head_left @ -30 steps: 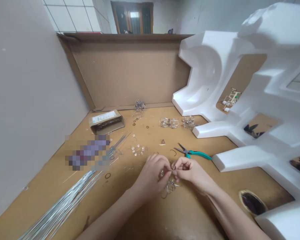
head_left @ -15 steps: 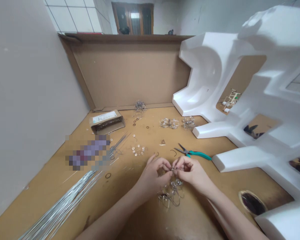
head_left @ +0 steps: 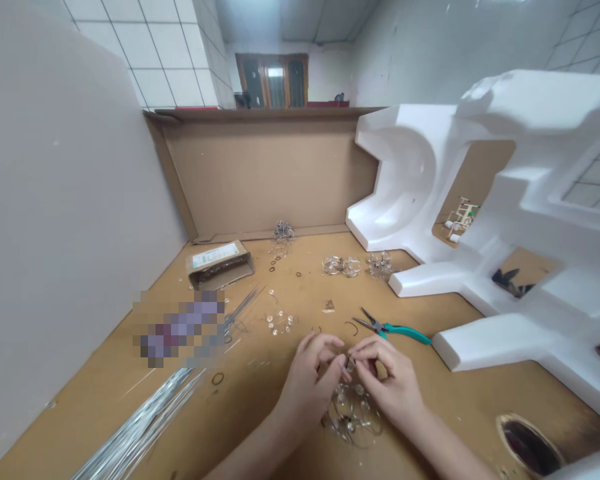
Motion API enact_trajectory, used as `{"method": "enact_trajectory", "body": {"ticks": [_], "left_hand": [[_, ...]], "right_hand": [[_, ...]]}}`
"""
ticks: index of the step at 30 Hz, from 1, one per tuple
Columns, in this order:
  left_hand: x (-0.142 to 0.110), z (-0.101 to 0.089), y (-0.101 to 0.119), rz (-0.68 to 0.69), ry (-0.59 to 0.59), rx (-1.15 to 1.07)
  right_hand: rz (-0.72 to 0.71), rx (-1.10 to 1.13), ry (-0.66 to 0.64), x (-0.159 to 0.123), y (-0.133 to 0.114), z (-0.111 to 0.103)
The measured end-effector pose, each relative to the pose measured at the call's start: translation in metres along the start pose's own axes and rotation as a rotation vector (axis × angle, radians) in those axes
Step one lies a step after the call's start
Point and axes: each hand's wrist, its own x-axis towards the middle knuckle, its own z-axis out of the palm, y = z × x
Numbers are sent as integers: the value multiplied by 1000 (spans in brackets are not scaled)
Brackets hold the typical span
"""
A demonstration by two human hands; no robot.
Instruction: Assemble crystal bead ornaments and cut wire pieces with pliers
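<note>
An openwork piece of bent wire with clear beads (head_left: 353, 423) hangs below my fingertips, over the tabletop. My left hand (head_left: 314, 377) is closed, its thumb and fingers curled at the upper end of this piece. On the other side my right hand (head_left: 391, 379) pinches the same end, thumb against fingers, where a small dark bit of wire shows. The fingers cover part of that join. Beyond my right hand lie pliers (head_left: 403, 331) with teal handles, jaws apart, and a short curved wire (head_left: 351, 327).
Loose clear beads (head_left: 280, 323) lie ahead of my left hand. Long straight wires (head_left: 135, 423) spread at left, near an open small cardboard box (head_left: 221, 263). Similar wire pieces (head_left: 341, 266) sit farther back. White foam packing (head_left: 473, 347) borders the right; cardboard (head_left: 275, 177) stands behind.
The camera view has tilted up, so everything sits lower in the picture. My left fingers have loosened and spread slightly, while the wire piece stays between my hands.
</note>
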Motion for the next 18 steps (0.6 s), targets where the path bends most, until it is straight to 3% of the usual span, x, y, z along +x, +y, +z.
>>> {"method": "enact_trajectory", "body": {"ticks": [4,18], "left_hand": [[1,-1,-1,-59,-66,-60],[5,-9,1,-103,-60,-90]], "right_hand": [[-84,-25,-40,-1,3,0],[-65,-56,-69,0,6,-2]]}}
